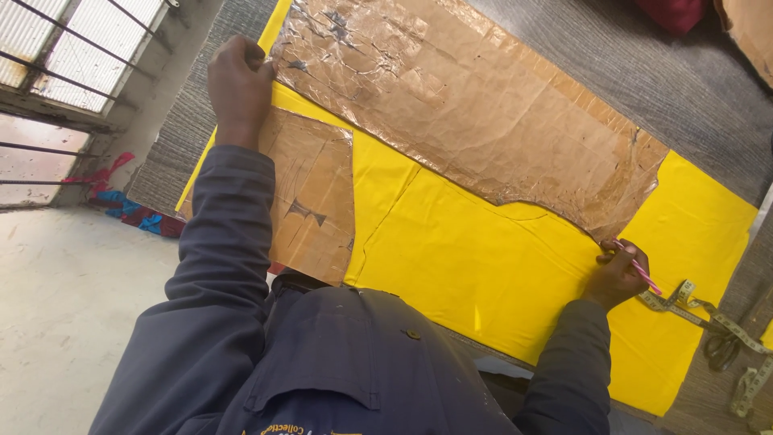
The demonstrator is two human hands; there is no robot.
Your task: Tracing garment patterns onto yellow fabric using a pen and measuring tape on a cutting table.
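Left hand (pixel 239 89): fingers curled shut, knuckles pressing down the near corner of the large pattern; dark blue sleeve below it.

Small pattern piece (pixel 312 196): brown cardboard, creased, lying flat on the cloth just beside the left forearm. Judged light and fairly stiff.

Yellow cloth (pixel 475 266): spread flat over the grey bench (pixel 692 89), under both patterns. Judged thin, soft and prone to creeping; best steadied by a flat palm rather than pinched.

Large pattern (pixel 459 101): wrinkled brown cardboard with a curved cut-out along its lower edge. Judged light, semi-rigid, liable to bend or tear at the edges; best held down at its corners.

Right hand (pixel 616 274): fingers closed around a pink pencil (pixel 640 270), its tip against the pattern's edge on the cloth.

Measuring tape (pixel 708 318): coiled loosely on the bench, near dark scissors (pixel 722 350).
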